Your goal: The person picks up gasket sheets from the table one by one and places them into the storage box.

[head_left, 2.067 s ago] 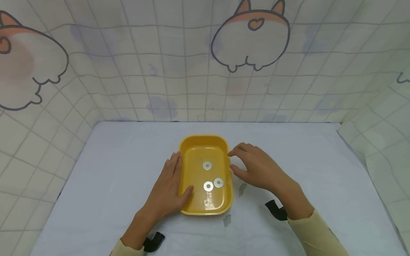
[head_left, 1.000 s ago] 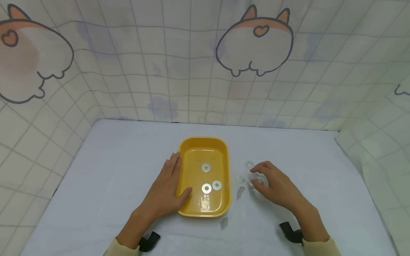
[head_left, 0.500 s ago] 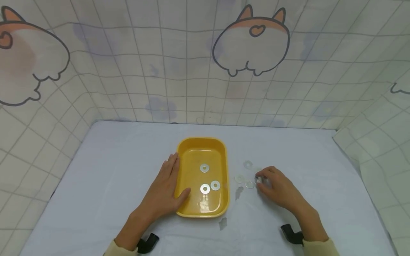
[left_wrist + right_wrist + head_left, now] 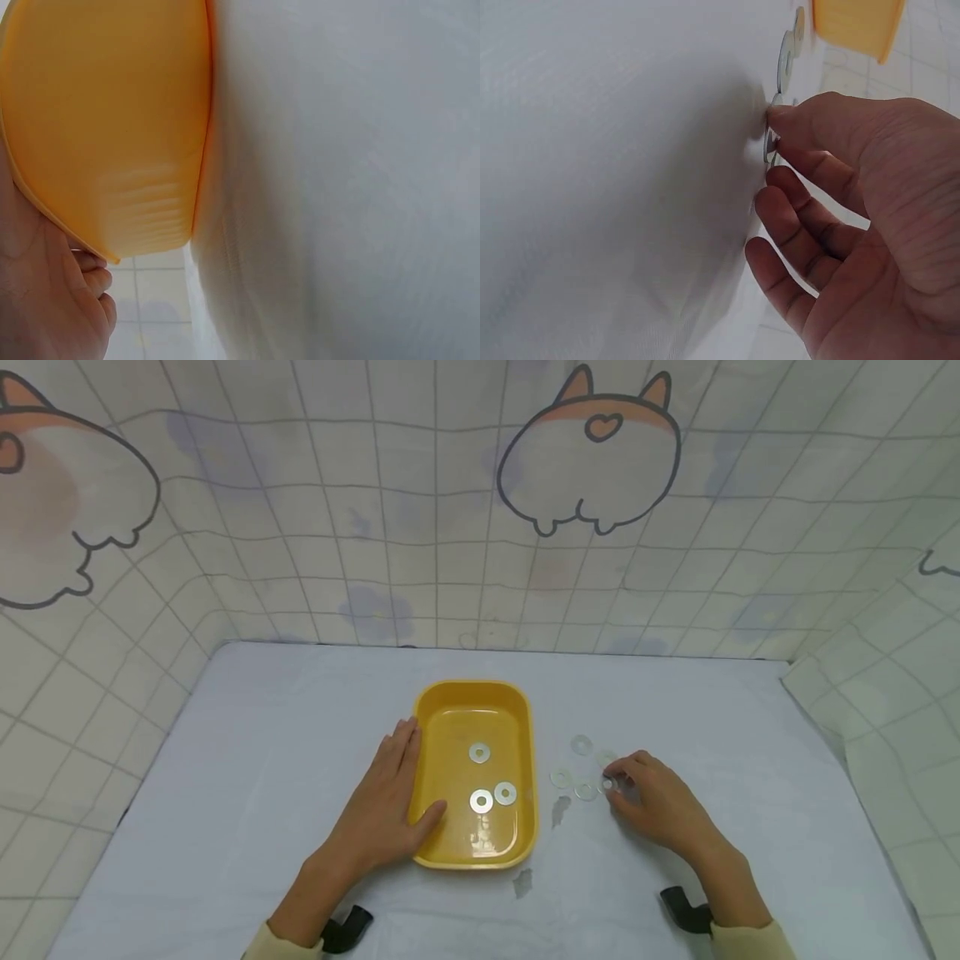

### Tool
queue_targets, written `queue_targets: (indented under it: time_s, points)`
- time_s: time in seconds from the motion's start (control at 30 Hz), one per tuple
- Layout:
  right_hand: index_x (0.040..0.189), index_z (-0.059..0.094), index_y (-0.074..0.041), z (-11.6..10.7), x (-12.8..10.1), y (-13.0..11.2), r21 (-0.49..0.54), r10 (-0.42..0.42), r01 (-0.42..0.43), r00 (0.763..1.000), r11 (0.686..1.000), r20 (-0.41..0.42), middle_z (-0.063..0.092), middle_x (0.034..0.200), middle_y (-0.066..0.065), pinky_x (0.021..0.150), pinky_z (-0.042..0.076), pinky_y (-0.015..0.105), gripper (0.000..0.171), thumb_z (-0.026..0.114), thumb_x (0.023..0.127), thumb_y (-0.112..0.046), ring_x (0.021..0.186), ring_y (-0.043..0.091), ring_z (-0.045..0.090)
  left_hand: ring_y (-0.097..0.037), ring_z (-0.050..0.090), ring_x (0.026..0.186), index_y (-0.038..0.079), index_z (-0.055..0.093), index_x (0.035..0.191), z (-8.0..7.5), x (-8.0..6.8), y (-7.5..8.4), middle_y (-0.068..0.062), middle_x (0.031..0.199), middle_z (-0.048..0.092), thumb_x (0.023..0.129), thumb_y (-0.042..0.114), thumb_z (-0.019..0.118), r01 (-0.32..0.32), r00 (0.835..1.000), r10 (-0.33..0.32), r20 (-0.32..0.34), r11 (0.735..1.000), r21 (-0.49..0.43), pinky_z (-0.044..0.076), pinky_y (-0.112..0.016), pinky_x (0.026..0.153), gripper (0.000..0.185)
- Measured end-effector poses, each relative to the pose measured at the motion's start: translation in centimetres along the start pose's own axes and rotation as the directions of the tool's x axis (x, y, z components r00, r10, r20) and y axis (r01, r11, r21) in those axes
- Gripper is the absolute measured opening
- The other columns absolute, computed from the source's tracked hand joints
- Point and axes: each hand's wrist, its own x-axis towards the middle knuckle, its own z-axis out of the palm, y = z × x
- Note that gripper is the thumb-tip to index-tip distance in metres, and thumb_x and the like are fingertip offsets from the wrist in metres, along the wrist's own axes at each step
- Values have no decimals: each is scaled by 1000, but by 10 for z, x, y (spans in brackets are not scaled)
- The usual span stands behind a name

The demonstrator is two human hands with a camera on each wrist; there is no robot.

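Note:
My left hand [image 4: 382,806] lies along the left side of a yellow tray [image 4: 534,827], fingers straight against its outer wall and thumb over the rim. Inside the tray are three metal washers, one of them a flat ring [image 4: 472,753] toward the far end. To the right of the tray, my right hand [image 4: 660,797] pinches a washer [image 4: 767,150] at the table surface between thumb and forefinger, its other fingers loosely bent. Several more washers [image 4: 553,780] lie flat between that hand and the tray; some are partly hidden by the fingers.
A white cloth [image 4: 300,710] covers the table. Two grey patches show on it, one mark [image 4: 561,811] right of the tray and another mark [image 4: 522,883] near its front corner. A grid-patterned curtain [image 4: 465,560] with cartoon animals encloses the back and sides.
My right hand has moved from the tray's right rim out to the loose washers, uncovering them, and its thumb and forefinger have closed on one. My left hand stays at the tray.

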Motion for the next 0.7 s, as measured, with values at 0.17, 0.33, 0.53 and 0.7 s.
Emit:
queue_targets:
  time_s: [0.17,0.33,0.53,0.7]
  points:
    - [112,75,-7,1,-2,0,-22,45,-44,999,999,20,72,104,6,84,61,45,24,80,90,-16,94,21,69,-30,10,169,-2,12,168,1,0,0,-14,180,5,98,50,62,-4,1000,4,3,1000,10,12,-43,139,101]
    - [108,75,-6,-1,-2,-1,-55,80,-78,996,995,27,71,97,4,79,59,42,24,81,91,-20,88,18,67,-30,10,169,-2,11,169,1,1,1,-14,180,5,97,51,62,-8,1000,8,8,1000,22,18,-50,137,102]
    - [103,75,-4,-3,1,-8,-121,69,-66,997,990,28,71,93,5,78,60,42,23,81,90,-22,84,18,65,-30,8,169,-2,9,169,-1,2,-1,-13,181,3,97,52,62,8,1000,-8,17,1000,21,18,-51,137,104]
    - [99,75,-3,-6,2,-15,-171,71,-65,997,983,31,69,88,4,72,59,39,21,82,89,-20,77,17,61,-29,8,169,-1,8,169,-2,2,-2,-13,181,2,97,52,62,6,1000,-6,21,1000,13,17,-49,138,104]
